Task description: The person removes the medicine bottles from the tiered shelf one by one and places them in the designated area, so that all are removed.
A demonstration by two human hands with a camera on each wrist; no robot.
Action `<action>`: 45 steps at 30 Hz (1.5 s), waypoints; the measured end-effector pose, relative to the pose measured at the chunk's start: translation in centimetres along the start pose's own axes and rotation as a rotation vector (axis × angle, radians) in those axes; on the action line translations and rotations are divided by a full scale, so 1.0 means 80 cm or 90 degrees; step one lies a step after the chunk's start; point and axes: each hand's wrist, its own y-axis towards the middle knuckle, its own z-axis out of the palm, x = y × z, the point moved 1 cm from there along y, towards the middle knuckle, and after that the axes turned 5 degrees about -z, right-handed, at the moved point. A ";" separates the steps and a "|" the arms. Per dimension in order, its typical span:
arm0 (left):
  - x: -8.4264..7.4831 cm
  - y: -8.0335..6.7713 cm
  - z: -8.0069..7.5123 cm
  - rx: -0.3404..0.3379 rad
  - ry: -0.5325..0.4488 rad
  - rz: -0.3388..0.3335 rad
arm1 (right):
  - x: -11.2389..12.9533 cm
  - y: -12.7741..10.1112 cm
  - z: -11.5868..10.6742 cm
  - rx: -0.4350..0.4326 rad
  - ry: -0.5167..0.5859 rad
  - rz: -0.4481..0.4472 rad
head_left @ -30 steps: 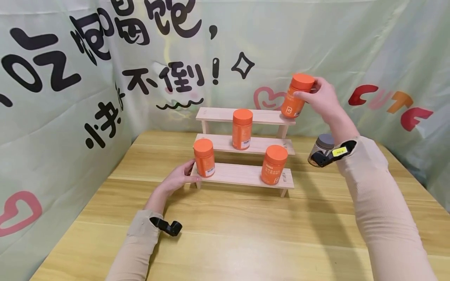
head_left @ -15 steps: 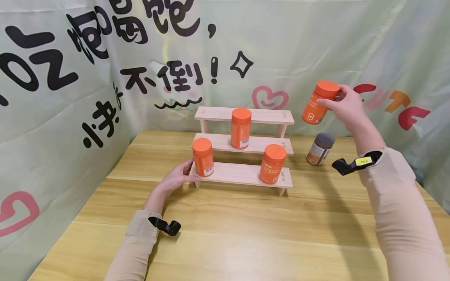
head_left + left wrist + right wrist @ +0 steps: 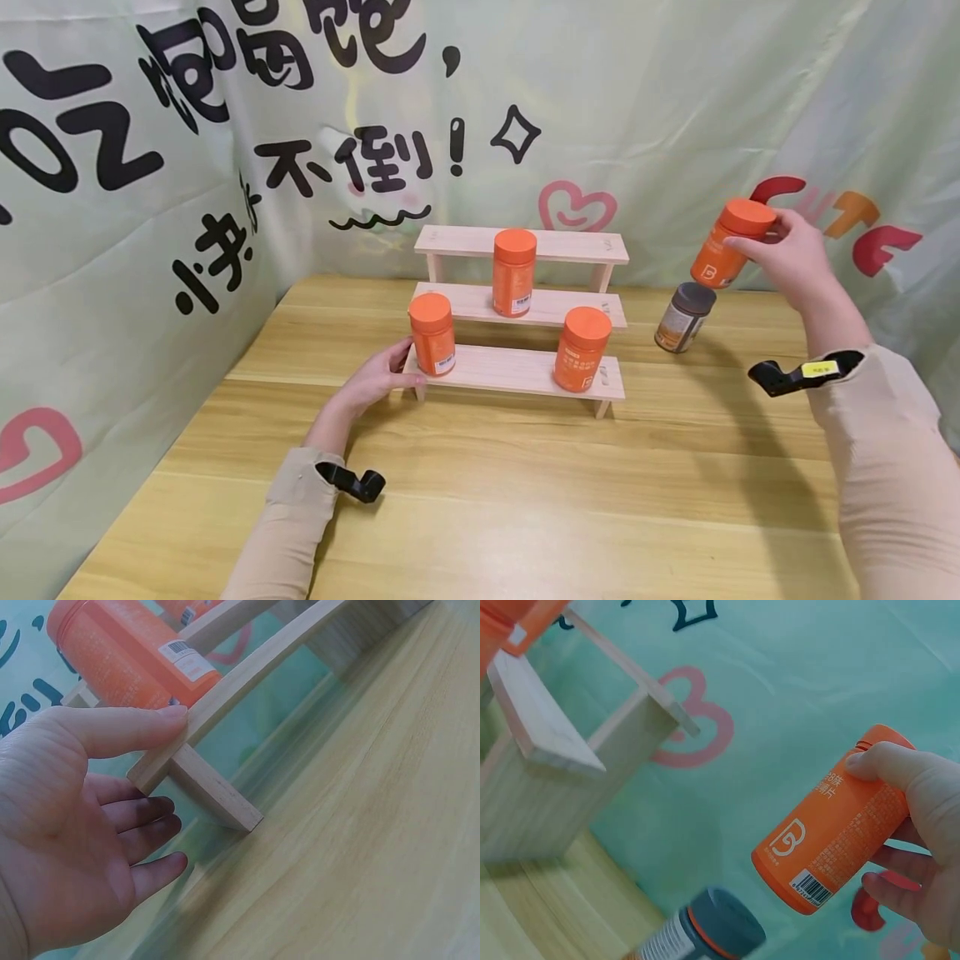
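My right hand (image 3: pixel 783 250) grips a tilted orange bottle (image 3: pixel 726 248) (image 3: pixel 840 829) in the air, to the right of the three-step wooden rack (image 3: pixel 525 246) and just above a grey-capped jar (image 3: pixel 682 317) (image 3: pixel 697 934) that stands on the table. My left hand (image 3: pixel 375 379) (image 3: pixel 82 817) rests against the left end of the rack's lowest step (image 3: pixel 225 705), thumb on its edge, fingers relaxed. An orange bottle (image 3: pixel 432 333) (image 3: pixel 127 656) stands on that step beside the thumb. Another orange bottle (image 3: pixel 582 350) stands at its right end, and a third orange bottle (image 3: pixel 513 272) on the middle step.
The wooden table (image 3: pixel 525 500) stretches toward me in front of the rack. A pale green printed cloth backdrop (image 3: pixel 150 167) closes off the left, back and right sides. The rack's top step holds nothing.
My right hand has carried the orange bottle from above the rack's top right corner rightward and down, to just above the grey-capped jar. My left hand has not moved.
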 end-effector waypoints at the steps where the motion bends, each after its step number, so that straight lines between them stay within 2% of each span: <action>1: 0.000 0.000 0.000 0.000 0.000 0.002 | -0.004 -0.001 -0.002 -0.001 -0.001 0.003; 9: -0.003 -0.002 0.001 0.003 -0.008 0.010 | -0.035 -0.015 -0.014 -0.023 -0.025 0.029; 15: -0.003 -0.002 0.000 0.003 -0.008 0.010 | -0.060 -0.025 -0.022 -0.030 0.016 0.032; 20: -0.003 -0.001 0.000 0.003 -0.015 0.012 | -0.081 -0.032 -0.022 -0.023 0.023 0.060; 28: 0.002 -0.004 -0.003 0.001 -0.012 0.008 | -0.113 -0.043 -0.002 -0.031 0.010 0.092; 33: 0.002 -0.005 -0.003 -0.007 -0.014 -0.001 | -0.126 -0.047 0.014 -0.039 0.033 0.103; 41: -0.002 -0.002 -0.001 -0.003 -0.015 0.008 | -0.149 -0.046 0.027 -0.051 0.073 0.105; 45: -0.001 0.000 0.000 -0.003 -0.017 0.008 | -0.155 -0.045 0.032 -0.056 0.056 0.095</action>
